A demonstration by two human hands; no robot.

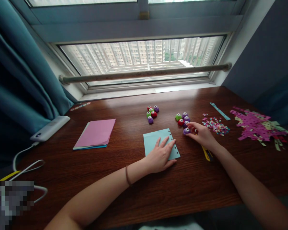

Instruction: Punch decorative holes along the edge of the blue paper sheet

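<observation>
My left hand (161, 155) lies flat with fingers spread on a light blue sheet of paper (150, 140). A row of small punched holes runs along the sheet's right edge. To the right, my right hand (201, 135) has its thumb and fingers closed around a purple craft punch (186, 131). Just beyond it sit several more punches in green, red and purple, among them a green punch (178, 117). A second group, with a red punch (154, 114), stands behind the sheet. Partly hidden under my right wrist is a yellow and black utility knife (207, 154).
Punched-out confetti (216, 125) lies in a pile at the right, near a blue paper strip (220, 111) and a heap of pink and yellow punched strips (256, 124). Stacked coloured paper (96, 132) and a white power bank (50, 128) with a cable are at the left.
</observation>
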